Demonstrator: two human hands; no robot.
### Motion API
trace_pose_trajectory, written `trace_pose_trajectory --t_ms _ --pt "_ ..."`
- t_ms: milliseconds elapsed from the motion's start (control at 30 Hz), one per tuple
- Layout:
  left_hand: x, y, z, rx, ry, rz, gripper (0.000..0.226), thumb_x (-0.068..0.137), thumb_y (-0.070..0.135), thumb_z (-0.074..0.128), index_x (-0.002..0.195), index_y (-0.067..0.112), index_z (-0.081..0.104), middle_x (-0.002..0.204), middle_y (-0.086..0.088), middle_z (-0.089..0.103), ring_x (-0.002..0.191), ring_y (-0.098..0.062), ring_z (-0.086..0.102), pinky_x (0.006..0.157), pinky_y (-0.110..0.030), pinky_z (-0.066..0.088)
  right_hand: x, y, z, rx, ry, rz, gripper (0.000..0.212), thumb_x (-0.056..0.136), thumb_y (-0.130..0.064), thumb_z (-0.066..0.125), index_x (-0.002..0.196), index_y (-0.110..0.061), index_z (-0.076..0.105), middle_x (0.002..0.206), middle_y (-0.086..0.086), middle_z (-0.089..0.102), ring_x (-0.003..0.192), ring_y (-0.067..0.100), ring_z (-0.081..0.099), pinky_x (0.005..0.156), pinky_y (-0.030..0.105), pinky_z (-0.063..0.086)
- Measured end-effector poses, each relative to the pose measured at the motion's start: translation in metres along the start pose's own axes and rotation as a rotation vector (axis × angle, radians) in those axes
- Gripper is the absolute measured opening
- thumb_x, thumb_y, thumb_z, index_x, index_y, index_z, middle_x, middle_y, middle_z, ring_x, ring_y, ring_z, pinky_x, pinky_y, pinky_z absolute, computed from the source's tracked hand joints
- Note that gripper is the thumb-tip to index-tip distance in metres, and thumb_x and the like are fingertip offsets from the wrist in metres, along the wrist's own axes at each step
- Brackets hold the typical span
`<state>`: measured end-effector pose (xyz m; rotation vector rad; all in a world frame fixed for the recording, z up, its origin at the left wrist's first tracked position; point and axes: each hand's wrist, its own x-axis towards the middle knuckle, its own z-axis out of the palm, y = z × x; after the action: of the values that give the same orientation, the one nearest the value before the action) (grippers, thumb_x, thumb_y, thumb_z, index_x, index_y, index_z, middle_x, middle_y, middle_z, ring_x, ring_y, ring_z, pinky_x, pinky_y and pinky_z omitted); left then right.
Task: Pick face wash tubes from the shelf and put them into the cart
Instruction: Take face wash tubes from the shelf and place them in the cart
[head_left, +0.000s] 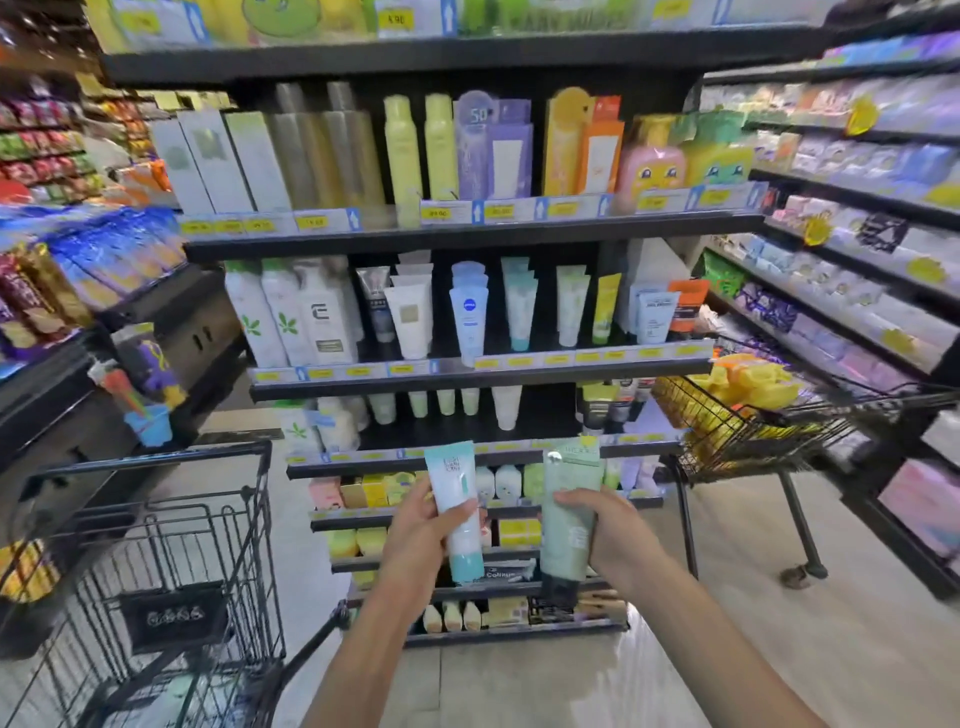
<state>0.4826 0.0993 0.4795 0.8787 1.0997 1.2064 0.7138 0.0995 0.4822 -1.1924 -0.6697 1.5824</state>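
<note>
Face wash tubes are in both of the person's hands, held up side by side in front of a black store shelf (467, 382). At about 6 o'clock in the view, the left hand (421, 535) has its fingers curled around a white tube with a teal cap (457, 512), cap end pointing down and crimped end up, tilted slightly to the left. Just to its right, the right hand (605, 530) wraps its fingers around a pale green tube with a dark cap (566, 519), also cap down and roughly upright. The two tubes are near each other but not touching. Behind them, the shelf holds rows of tubes and bottles: a blue and white tube (468, 312) stands near the centre, white bottles with green leaf prints (270, 317) sit toward 9 o'clock on the same level, and yellow spray cans (402, 150) stand on the level above, toward 12 o'clock. A black wire cart (156, 561) stands at 8 o'clock, close to the left forearm, its basket open at the top. A second wire basket (753, 421) with yellow packs inside sits at 3 o'clock, beside shelves of boxed goods.
</note>
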Motion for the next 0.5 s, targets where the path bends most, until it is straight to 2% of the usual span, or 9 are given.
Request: trace_pose_trajectory --t_ms 100,167,300,400,500 --pt "-0.002 -0.006 0.021 0.022 0.005 0.004 0.045 0.091 -0.002 0.071 0.131 0.017 0.061 0.114 -0.007 0.077 0.103 -0.03 0.075 0.086 -0.054 0.06 0.0 -0.004 -0.029 -0.034 -0.009 -0.01 0.044 0.081 0.004 0.075 0.123 0.002 0.065 0.1 0.018 0.076 0.097 0.038 0.068 0.092 0.06 0.056" --pt "-0.002 -0.01 0.032 0.025 0.017 -0.006 0.043 0.091 -0.001 0.071 0.127 0.018 0.06 0.109 -0.003 0.079 0.101 -0.027 0.076 0.088 -0.054 0.06 0.002 -0.006 -0.041 -0.03 -0.003 -0.015 0.042 0.079 0.003 0.079 0.12 0.002 0.068 0.108 0.021 0.076 0.102 0.041 0.069 0.098 0.07 0.05" --pt "0.003 -0.017 0.046 0.005 0.029 -0.042 0.042 0.092 0.001 0.071 0.127 0.016 0.054 0.113 -0.007 0.078 0.104 -0.029 0.075 0.086 -0.052 0.061 0.003 -0.008 -0.055 -0.017 0.002 -0.019 0.056 0.073 -0.009 0.084 0.125 0.0 0.067 0.114 0.02 0.076 0.104 0.039 0.071 0.089 0.055 0.059" --pt "0.011 -0.021 0.053 0.01 0.043 -0.045 0.045 0.092 0.003 0.073 0.131 0.015 0.054 0.116 -0.007 0.077 0.107 -0.03 0.074 0.092 -0.054 0.059 0.012 -0.011 -0.061 0.013 0.006 -0.036 0.049 0.081 -0.01 0.082 0.127 -0.004 0.067 0.117 0.019 0.075 0.106 0.039 0.07 0.082 0.05 0.059" --pt "0.024 -0.025 0.059 0.007 0.018 -0.049 0.043 0.092 0.003 0.072 0.129 0.016 0.055 0.117 -0.008 0.076 0.109 -0.03 0.073 0.099 -0.059 0.054 0.021 -0.017 -0.062 0.018 0.02 -0.054 0.04 0.086 -0.01 0.079 0.124 -0.011 0.069 0.115 0.017 0.076 0.1 0.035 0.072 0.076 0.046 0.059"
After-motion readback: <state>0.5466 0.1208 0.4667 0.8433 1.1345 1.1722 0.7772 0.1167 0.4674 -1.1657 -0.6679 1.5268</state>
